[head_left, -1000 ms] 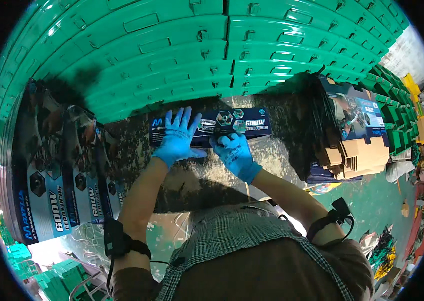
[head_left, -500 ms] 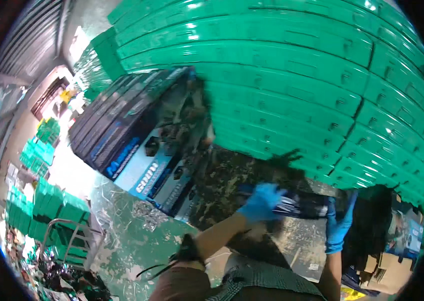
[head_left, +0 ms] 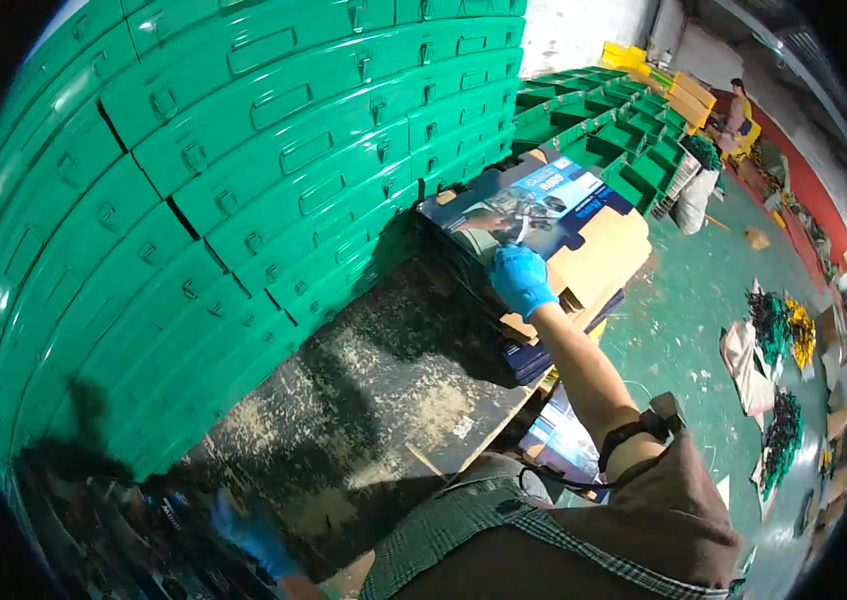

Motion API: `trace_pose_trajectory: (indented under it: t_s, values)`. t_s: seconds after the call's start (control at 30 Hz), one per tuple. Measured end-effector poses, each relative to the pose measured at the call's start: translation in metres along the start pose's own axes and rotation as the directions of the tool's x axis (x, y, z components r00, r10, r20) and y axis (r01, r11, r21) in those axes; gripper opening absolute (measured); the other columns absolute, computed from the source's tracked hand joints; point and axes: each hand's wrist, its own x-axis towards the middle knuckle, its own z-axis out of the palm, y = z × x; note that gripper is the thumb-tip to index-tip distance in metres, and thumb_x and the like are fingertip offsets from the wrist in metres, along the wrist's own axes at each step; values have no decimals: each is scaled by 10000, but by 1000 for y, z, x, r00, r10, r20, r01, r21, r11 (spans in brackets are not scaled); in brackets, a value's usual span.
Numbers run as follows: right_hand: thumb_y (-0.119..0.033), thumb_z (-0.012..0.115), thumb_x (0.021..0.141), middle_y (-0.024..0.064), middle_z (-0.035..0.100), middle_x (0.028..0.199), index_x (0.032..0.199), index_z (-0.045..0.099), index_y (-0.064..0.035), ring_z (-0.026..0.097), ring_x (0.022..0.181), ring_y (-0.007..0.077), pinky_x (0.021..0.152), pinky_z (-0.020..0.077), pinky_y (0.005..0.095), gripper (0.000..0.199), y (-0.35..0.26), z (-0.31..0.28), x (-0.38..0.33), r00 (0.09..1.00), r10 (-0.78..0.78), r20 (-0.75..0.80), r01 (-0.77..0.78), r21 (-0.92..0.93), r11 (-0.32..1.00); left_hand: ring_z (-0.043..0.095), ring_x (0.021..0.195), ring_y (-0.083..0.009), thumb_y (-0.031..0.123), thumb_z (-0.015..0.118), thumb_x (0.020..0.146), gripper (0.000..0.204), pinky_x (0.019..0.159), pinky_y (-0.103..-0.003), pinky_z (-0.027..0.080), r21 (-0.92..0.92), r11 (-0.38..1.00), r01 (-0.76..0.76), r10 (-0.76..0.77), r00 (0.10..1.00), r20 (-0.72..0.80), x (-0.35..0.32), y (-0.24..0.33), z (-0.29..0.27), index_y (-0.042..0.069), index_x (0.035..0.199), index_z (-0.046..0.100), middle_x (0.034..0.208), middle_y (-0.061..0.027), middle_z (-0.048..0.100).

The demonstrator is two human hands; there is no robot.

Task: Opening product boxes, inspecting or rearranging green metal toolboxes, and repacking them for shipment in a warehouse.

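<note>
My right hand (head_left: pixel 523 281), in a blue glove, is closed on the edge of a flattened printed cardboard box (head_left: pixel 553 205). This box lies on top of a low pile of similar flat pieces, its picture side up and brown flaps showing beside the glove. Far off at the lower left, my left hand (head_left: pixel 251 537), also gloved in blue, is beside dark printed boxes (head_left: pixel 158 525). Motion smears its fingers, so I cannot make out their shape or any hold.
Green latched cases (head_left: pixel 243 150) form a tall wall ahead and left. A worn dark board (head_left: pixel 343 390) lies between my hands. Open green cases (head_left: pixel 603 130) stand behind the pile. Bundled green strands (head_left: pixel 781 440) lie on the floor at right; a person (head_left: pixel 738 115) is farther back.
My view has swung right. My hands, earlier close together at a dark flat piece, are now far apart: right at the cardboard pile, left by the dark boxes. No dark piece spans them now.
</note>
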Motion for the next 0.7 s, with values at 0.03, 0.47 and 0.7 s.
trace_pose_trajectory:
  t_s: [0.03,0.47,0.7]
  values:
    - [-326,636,751,123,636,850,887,622,-10,621,768,332,668,502,434,344,-4,1,5,996,-41,78,40,11,999,512,1101,-299,63,679,793,431,934,-398,429,305,935,-179,166,984,67,-4,-13,24,-49,1183,531,1240,-170,530]
    - [-299,694,810,253,552,1179,1344,379,16,534,1115,364,913,446,387,695,-141,-124,-46,951,-170,-258,304,678,669,602,980,-182,190,555,923,370,831,-332,500,-703,395,591,-126,793,596,117,24,16,39,1258,503,1172,-61,586]
    - [-276,748,785,195,565,1159,1315,358,82,557,1040,221,904,453,331,749,-198,-35,-3,939,-229,-257,343,755,558,585,961,-169,57,626,853,325,833,-326,480,-582,782,225,-18,940,340,72,-20,-100,9,1158,526,1080,-58,609]
